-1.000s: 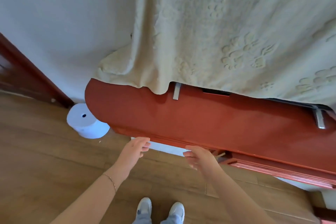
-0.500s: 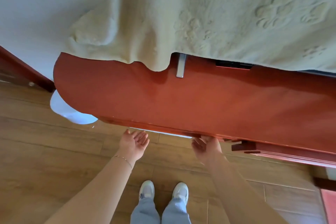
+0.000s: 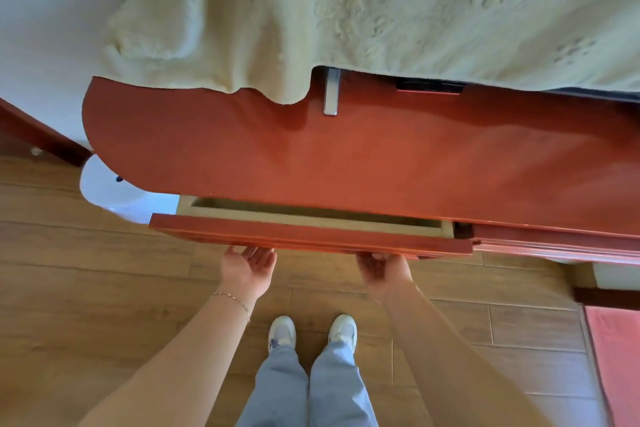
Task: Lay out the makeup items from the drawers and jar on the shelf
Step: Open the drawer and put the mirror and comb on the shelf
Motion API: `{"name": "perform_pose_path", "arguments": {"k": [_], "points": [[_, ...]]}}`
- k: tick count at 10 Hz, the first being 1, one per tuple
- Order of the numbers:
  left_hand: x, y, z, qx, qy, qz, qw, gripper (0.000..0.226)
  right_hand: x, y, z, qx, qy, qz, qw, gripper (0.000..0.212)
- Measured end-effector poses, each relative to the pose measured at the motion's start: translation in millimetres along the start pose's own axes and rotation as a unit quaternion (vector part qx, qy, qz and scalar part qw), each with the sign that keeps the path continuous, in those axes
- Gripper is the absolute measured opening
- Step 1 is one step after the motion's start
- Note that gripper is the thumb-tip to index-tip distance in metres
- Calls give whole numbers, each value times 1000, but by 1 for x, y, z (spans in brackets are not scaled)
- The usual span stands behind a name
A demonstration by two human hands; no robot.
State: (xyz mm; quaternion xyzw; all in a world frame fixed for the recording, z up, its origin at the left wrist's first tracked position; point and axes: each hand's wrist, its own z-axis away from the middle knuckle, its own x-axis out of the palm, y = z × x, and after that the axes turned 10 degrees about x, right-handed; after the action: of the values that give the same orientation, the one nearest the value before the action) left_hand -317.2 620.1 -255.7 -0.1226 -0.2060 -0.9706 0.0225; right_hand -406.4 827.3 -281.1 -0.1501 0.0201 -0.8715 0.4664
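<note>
A red-brown wooden shelf top (image 3: 363, 163) stretches across the view, partly under a cream cloth (image 3: 346, 17). Below its front edge a drawer (image 3: 311, 236) stands a little way out, showing a pale inner rim and a dark narrow gap; nothing inside is visible. My left hand (image 3: 247, 265) is palm up with its fingertips under the drawer front near its left end. My right hand (image 3: 384, 270) has its fingers curled under the drawer front near its right end. No makeup items or jar are in sight.
A white paper roll (image 3: 104, 191) sits on the wood floor beside the shelf's left end. A second drawer front (image 3: 554, 248) lies shut to the right. A metal bracket (image 3: 331, 90) sticks up from the shelf top. A pink mat (image 3: 616, 357) lies at the right.
The left drawer has slid out from under the shelf top. Both hands have moved under its front. The view has tilted further down.
</note>
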Motion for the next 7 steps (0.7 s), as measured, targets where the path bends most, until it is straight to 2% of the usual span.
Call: {"name": "perform_pose_path", "arguments": {"k": [3,5,7], "points": [[-66,-13,35,-22,49,1,999,54,-58,42,43,40,0,23,999,23],[-92,-16,48,-31,57,4,998,54,-85,59,55,35,-1,51,998,25],[-104,-14,51,-43,63,-7,997,54,-89,63,60,30,54,52,997,25]]}}
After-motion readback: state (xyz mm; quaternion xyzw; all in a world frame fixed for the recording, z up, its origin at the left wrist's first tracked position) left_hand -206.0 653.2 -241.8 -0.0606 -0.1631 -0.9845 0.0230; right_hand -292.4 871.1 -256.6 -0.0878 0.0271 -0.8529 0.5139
